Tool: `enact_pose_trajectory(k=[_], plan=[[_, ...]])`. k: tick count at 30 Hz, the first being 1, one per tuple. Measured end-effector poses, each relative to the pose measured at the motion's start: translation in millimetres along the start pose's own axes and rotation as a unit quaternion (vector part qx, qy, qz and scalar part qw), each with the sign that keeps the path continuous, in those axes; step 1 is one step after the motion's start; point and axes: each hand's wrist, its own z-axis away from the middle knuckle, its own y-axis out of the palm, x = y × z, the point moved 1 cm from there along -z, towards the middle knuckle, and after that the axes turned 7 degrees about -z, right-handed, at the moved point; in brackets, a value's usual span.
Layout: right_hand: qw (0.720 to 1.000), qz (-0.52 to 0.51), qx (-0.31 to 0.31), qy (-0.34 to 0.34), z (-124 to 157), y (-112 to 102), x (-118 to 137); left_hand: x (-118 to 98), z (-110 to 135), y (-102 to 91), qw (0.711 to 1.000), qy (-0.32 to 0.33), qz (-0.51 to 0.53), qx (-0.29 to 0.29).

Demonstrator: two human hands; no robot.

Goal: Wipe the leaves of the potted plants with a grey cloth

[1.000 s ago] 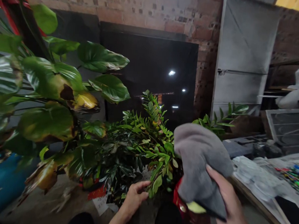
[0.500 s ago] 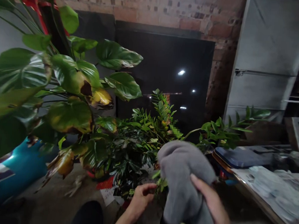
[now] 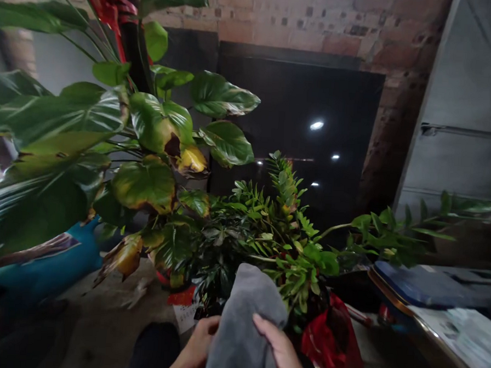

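Gripping the grey cloth [image 3: 242,321], right hand [image 3: 280,353]; left hand [image 3: 198,346] apparently too, beneath crowding leaves [image 3: 267,234].

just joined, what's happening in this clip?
A person sits or crouches in front of a cluster of potted plants. Both hands are low in view: the right hand lies over a grey cloth, and the left hand touches the cloth's left edge. The cloth sits right against the small-leaved plant. A big-leaved plant with some yellowed leaves stands to the left, and a cluttered table on the right.
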Motion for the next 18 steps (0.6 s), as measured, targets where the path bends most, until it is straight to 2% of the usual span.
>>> enact_pose_trajectory(k=[2, 4, 6, 7, 8, 10, 12, 15, 17, 18], plan=[[0.999, -0.002, -0.010, -0.039, 15, 2, 22, -6, 0, -15.4, 0.998, -0.036, 0.030, -0.048], [0.987, -0.015, -0.051, -0.153, 19, 17, 53, -18, -1, -27.4, 0.987, -0.060, 0.080, -0.122], [0.963, -0.031, -0.071, -0.259, 8, 42, 74, -30, -2, -34.1, 0.975, -0.054, 0.128, -0.173], [0.958, -0.036, -0.065, -0.278, -3, 55, 78, -36, -4, -35.3, 0.971, -0.047, 0.147, -0.180], [0.961, -0.035, -0.051, -0.270, -16, 66, 76, -41, -5, -35.3, 0.969, -0.041, 0.163, -0.179], [0.980, -0.004, -0.016, -0.196, -40, 79, 56, -47, -9, -33.1, 0.970, -0.026, 0.189, -0.150], [0.990, 0.041, -0.001, -0.132, -54, 72, 24, -48, -13, -30.6, 0.974, -0.016, 0.203, -0.096], [0.984, 0.130, -0.026, -0.123, -49, 32, -21, -39, -18, -30.6, 0.982, -0.033, 0.183, -0.015], [0.971, 0.188, -0.056, -0.136, -33, 3, -29, -30, -22, -32.2, 0.984, -0.053, 0.170, 0.014], [0.965, 0.203, -0.073, -0.149, -25, -7, -25, -26, -24, -32.3, 0.983, -0.057, 0.171, 0.023]])
